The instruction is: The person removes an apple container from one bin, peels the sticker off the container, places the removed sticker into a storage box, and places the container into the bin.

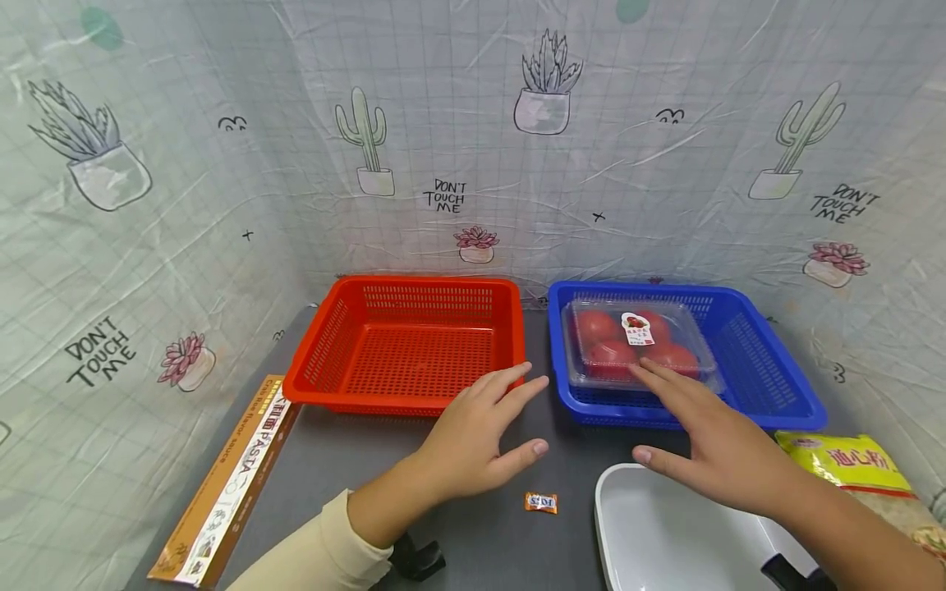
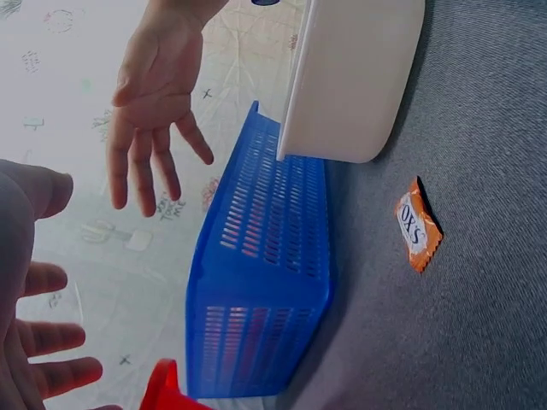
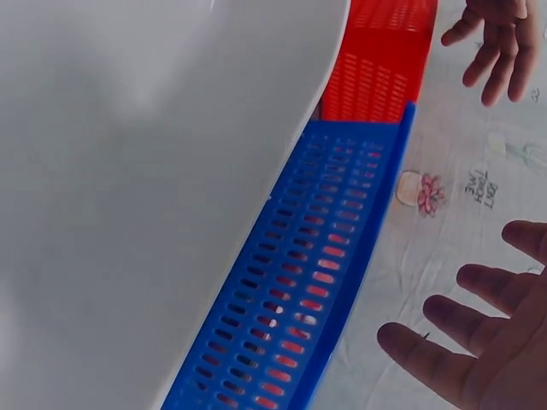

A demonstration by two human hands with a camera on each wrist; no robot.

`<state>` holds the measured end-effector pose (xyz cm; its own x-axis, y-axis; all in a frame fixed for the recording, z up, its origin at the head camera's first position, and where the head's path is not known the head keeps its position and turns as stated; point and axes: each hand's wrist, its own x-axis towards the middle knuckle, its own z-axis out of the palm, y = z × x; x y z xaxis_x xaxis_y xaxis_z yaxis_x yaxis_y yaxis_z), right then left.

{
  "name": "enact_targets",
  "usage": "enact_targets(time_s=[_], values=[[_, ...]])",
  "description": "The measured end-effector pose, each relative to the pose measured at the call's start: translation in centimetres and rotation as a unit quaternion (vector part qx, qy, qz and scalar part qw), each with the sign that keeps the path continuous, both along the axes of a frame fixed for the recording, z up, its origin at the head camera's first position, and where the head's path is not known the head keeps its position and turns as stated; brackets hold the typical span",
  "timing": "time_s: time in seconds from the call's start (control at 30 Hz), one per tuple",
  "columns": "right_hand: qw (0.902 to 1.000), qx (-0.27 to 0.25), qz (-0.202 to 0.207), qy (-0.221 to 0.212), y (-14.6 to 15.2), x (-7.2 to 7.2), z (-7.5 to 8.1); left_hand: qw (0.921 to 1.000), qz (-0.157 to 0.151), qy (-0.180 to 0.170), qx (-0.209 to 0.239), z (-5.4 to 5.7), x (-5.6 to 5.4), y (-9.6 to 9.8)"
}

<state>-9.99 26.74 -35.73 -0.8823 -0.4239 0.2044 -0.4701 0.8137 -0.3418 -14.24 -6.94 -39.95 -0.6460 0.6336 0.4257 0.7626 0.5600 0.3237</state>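
Both hands hang in the air with nothing in them. My left hand (image 1: 484, 435) has its fingers spread, near the front right corner of the red basket (image 1: 414, 405) and above a small orange candy wrapper (image 1: 542, 502) on the table. My right hand (image 1: 709, 443) is over the white basin (image 1: 665, 533), fingers extended toward the blue basket (image 1: 776, 386). A clear plastic box of tomatoes (image 1: 636, 345) with a white label lies tilted inside that basket. In the left wrist view the candy (image 2: 417, 226) lies on the grey table beside the white basin (image 2: 350, 85).
A long brown pasta box (image 1: 229, 484) lies along the left side of the table. At the right edge is a yellow bag of pasta (image 1: 865, 476), partly behind my right arm. A printed cactus curtain (image 1: 443, 148) encloses the back and sides.
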Motion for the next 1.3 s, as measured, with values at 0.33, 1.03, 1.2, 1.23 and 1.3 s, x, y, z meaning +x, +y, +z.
enact_targets(time_s=[0.33,1.03,1.2,1.23,1.3], values=[[0.9985,-0.012,-0.021,-0.049,1.7,-1.9,0.0,0.9974,0.020,-0.054,0.043,0.0,-0.6,1.3],[0.9936,-0.027,-0.063,-0.090,5.1,-5.3,-0.3,0.9895,0.018,-0.095,0.108,-0.5,-0.6,4.5],[0.9920,-0.020,-0.076,-0.099,5.9,-6.2,-0.3,0.9867,0.013,-0.111,0.119,-0.7,-0.5,5.4],[0.9914,-0.020,-0.078,-0.103,6.0,-6.4,-0.3,0.9860,0.013,-0.114,0.121,-0.8,-0.5,5.6],[0.9904,-0.019,-0.081,-0.110,6.4,-6.8,-0.2,0.9845,0.017,-0.121,0.126,-1.0,-0.4,6.0]])
